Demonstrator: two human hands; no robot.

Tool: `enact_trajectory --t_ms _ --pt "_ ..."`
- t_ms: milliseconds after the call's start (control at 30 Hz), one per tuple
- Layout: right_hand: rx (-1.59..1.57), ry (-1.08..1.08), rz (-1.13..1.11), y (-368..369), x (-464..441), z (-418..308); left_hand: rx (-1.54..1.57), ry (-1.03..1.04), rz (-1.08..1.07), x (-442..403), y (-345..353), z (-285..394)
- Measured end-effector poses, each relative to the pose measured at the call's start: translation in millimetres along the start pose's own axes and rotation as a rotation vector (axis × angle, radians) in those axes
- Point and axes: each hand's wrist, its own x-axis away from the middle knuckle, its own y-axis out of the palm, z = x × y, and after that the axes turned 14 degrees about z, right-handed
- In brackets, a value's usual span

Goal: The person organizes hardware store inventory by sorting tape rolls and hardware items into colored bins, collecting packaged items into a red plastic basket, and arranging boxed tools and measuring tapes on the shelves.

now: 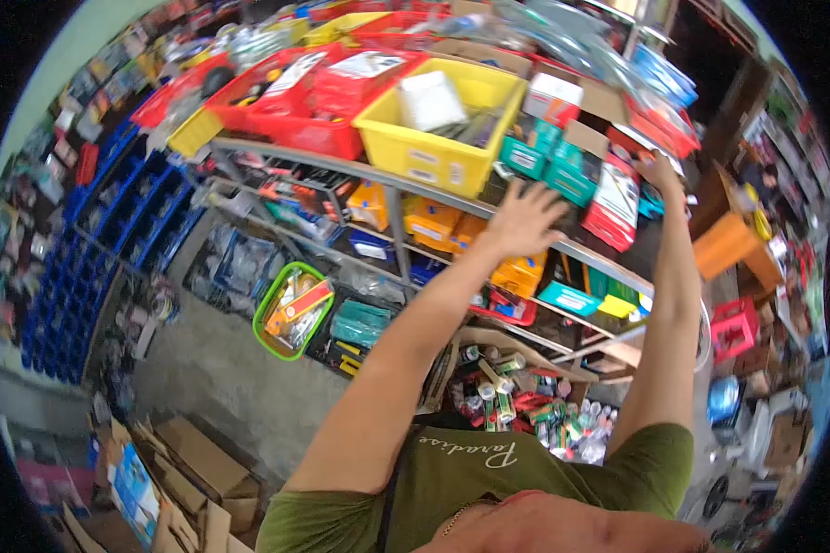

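My left hand (528, 221) is spread with nothing in it, at the shelf's front edge just below the teal boxes (570, 181). To its left stands a yellow bin (433, 152) with a white packet (431, 101) in it. My right hand (660, 175) reaches onto the shelf at the right, beside a red-and-white packet (612, 205) that leans over the front edge. A teal item (651, 205) lies just below that hand. Its fingers are blurred and partly hidden, so whether they grip anything cannot be told.
Red bins (337, 136) line the shelf's left part. Orange boxes (431, 221) fill the level below. A green basket (291, 318) stands on the floor, and a carton of small packaged goods (535, 396) sits near my body. Cardboard (203, 452) lies lower left; blue drawer racks (111, 240) stand left.
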Motion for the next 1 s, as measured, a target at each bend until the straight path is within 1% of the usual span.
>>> enact_trajectory --t_ms 33,100,133,167,233,267,333,367,433,500,533,567,600,633,700,733,767,833,867,900,967,1000 --pt "0.109 0.027 0.011 -19 -1 -20 0.016 -0.009 -0.001 0 -2 1" --pt "0.033 -0.072 0.163 -38 -9 -62 0.070 -0.024 -0.015 0 0 -2" --pt "-0.098 -0.120 0.148 -69 -4 -110 0.110 -0.042 -0.075 -2 -7 -2" --pt "-0.086 -0.124 0.150 -81 -5 -147 0.130 -0.048 -0.073 -1 -3 -3" --pt "-0.238 -0.334 0.200 -100 -3 -211 0.227 -0.094 -0.092 -1 -1 -5" --pt "-0.253 -0.371 0.157 -115 3 -254 0.243 -0.085 -0.083 2 -11 -8" --pt "-0.316 -0.423 0.081 -134 21 -345 0.291 0.050 -0.103 9 -30 -9" --pt "-0.365 -0.443 0.048 -137 28 -385 0.392 0.011 -0.006 26 -33 -7" --pt "-0.371 -0.660 0.190 -97 29 -439 0.459 0.019 0.037 68 -51 -10" --pt "-0.330 -0.532 0.045 -87 42 -508 0.508 -0.039 -0.012 115 -75 -24" --pt "-0.332 -0.517 0.047 -78 44 -534 0.515 -0.073 0.031 137 -92 -35" --pt "-0.263 -0.506 0.056 -65 42 -556 0.518 -0.064 0.018 150 -107 -53" --pt "-0.192 -0.493 0.068 -54 36 -568 0.522 -0.073 0.083 160 -122 -71" --pt "-0.192 -0.477 0.075 -41 27 -573 0.527 -0.080 0.147 168 -137 -91" --pt "-0.188 -0.393 -0.081 -20 8 -579 0.538 -0.074 0.305 166 -177 -139" --pt "-0.229 -0.444 0.001 -20 4 -576 0.503 -0.084 0.383 161 -193 -161" --pt "-0.226 -0.426 0.004 -20 0 -574 0.469 -0.096 0.463 154 -210 -180" --pt "-0.271 -0.486 -0.054 -23 -8 -569 0.346 -0.123 0.513 132 -248 -215" --pt "-0.300 -0.541 0.019 -25 -9 -567 0.324 -0.152 0.538 122 -259 -230" --pt "-0.292 -0.527 0.024 -24 -13 -565 0.302 -0.181 0.565 112 -266 -245" --pt "-0.259 -0.521 0.191 -21 -23 -560 0.263 -0.212 0.595 88 -275 -270" --pt "-0.274 -0.507 0.280 -32 -21 -561 0.266 -0.234 0.598 78 -274 -282"
